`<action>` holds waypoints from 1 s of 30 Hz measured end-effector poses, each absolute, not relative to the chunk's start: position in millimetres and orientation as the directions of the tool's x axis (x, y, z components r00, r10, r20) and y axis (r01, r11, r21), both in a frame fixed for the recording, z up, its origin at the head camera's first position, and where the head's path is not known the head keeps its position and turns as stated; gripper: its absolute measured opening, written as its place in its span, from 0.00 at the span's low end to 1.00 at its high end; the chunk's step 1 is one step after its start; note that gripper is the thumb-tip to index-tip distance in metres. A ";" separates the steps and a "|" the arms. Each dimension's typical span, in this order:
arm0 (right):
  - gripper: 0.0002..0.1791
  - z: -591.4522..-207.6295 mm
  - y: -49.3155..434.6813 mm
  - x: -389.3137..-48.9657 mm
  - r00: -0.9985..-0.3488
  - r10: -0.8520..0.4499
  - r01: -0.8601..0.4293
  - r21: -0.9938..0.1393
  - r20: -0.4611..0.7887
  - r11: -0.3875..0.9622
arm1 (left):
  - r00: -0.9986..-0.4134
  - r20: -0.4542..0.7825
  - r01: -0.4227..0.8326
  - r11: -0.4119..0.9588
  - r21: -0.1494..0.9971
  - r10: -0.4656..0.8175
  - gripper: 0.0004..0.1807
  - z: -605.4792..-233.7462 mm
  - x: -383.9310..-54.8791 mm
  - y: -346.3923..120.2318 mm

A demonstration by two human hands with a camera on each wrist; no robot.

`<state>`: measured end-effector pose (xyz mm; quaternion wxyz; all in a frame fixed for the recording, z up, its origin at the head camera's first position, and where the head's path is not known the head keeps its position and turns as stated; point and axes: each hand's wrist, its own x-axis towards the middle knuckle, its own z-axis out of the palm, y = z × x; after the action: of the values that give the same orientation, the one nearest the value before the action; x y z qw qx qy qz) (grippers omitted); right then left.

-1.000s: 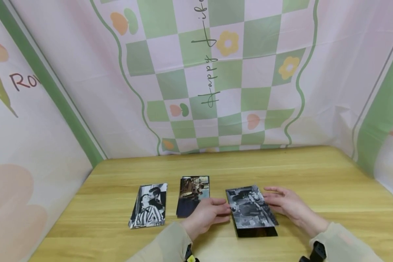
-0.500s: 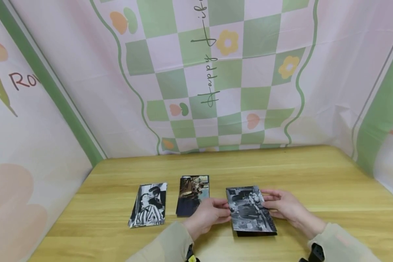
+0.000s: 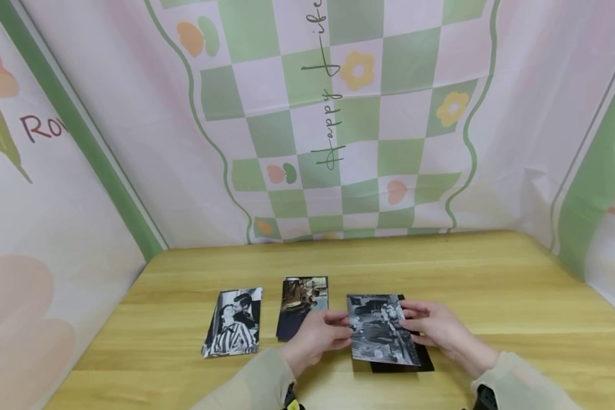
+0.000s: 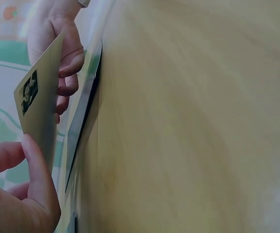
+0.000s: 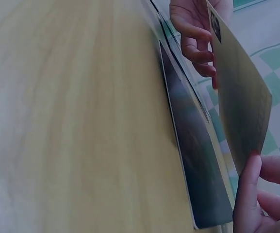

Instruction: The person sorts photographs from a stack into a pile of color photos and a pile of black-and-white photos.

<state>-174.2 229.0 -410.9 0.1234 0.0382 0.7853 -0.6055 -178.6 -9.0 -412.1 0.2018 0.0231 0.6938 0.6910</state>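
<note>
Raised a little off the table, a black-and-white photo card [image 3: 381, 333] is held by both hands at its two long edges. My left hand [image 3: 315, 337] pinches the left edge between thumb and fingers, and my right hand [image 3: 443, 331] pinches the right one. In the left wrist view the card's pale back [image 4: 42, 119] shows a small dark picture. Beneath it lies a dark card [image 3: 425, 363], largely hidden in the head view; the right wrist view shows its glossy face [image 5: 193, 145].
A pile of cards with a colour picture [image 3: 302, 296] lies left of the held card, partly covered by my left hand. Farther left is another pile topped by a black-and-white photo of two people [image 3: 233, 324]. A patterned curtain [image 3: 359, 119] hangs behind the wooden table [image 3: 184, 267].
My right fingers have closed on the photo card's right edge. Both hands have lifted the card and shifted it left, uncovering more of the dark card below.
</note>
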 end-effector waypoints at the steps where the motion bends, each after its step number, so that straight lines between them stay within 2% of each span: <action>1: 0.33 -410.6 227.7 -173.9 -0.967 -0.086 0.211 -0.940 -0.241 0.267 | -0.917 -0.251 -0.250 0.044 0.967 0.310 0.24 -412.6 -178.7 -10.0; 9: 0.33 -412.0 217.1 -174.1 -0.964 -0.076 0.227 -0.941 -0.253 0.250 | -0.917 -0.267 -0.266 0.043 0.963 0.296 0.25 -415.9 -178.9 -19.5; 18: 0.32 -412.0 200.1 -180.3 -0.964 -0.092 0.224 -0.947 -0.251 0.231 | -0.931 -0.234 -0.231 0.046 0.972 0.279 0.26 -415.9 -180.4 -37.8; 22: 0.31 -408.3 185.2 -183.2 -0.965 -0.109 0.206 -0.949 -0.237 0.239 | -0.942 -0.197 -0.196 0.030 0.980 0.270 0.25 -412.9 -182.3 -52.2; 30: 0.28 -401.6 143.8 -186.0 -0.976 -0.061 0.191 -0.959 -0.208 0.211 | -0.940 -0.227 -0.224 0.043 0.974 0.255 0.26 -400.7 -187.2 -88.6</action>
<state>-186.0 143.8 -401.6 0.1006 0.0422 0.7716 -0.6266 -187.2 -88.6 -400.7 0.1730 0.0112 0.7013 0.6915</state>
